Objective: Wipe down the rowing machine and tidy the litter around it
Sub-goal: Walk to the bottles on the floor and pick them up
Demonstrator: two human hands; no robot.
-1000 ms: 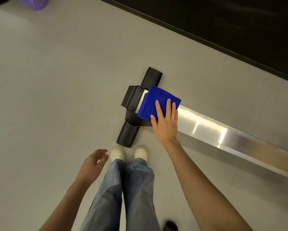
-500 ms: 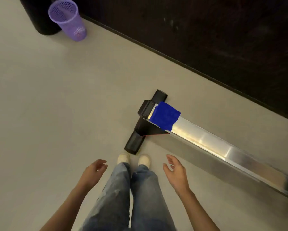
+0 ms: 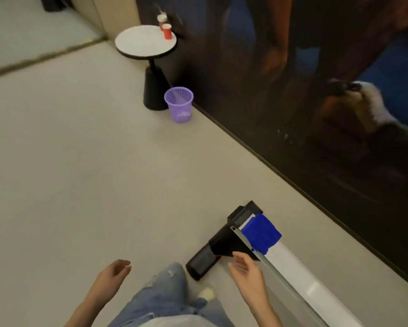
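Cloth (image 3: 260, 233) lies on the rail (image 3: 290, 263), lower right. I see left hand (image 3: 111, 276) and right hand (image 3: 248, 277) loosely curled, holding nothing.

A round white-topped table (image 3: 139, 44) on a black cone base stands beside the dark pictured wall (image 3: 257, 67).

Floor (image 3: 80, 173) — rowing machine (image 3: 224, 243); purple bin (image 3: 179, 106); table (image 3: 142, 43)

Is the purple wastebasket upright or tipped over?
Upright. The purple wastebasket stands on its base on the floor beside the side table, its open rim facing up.
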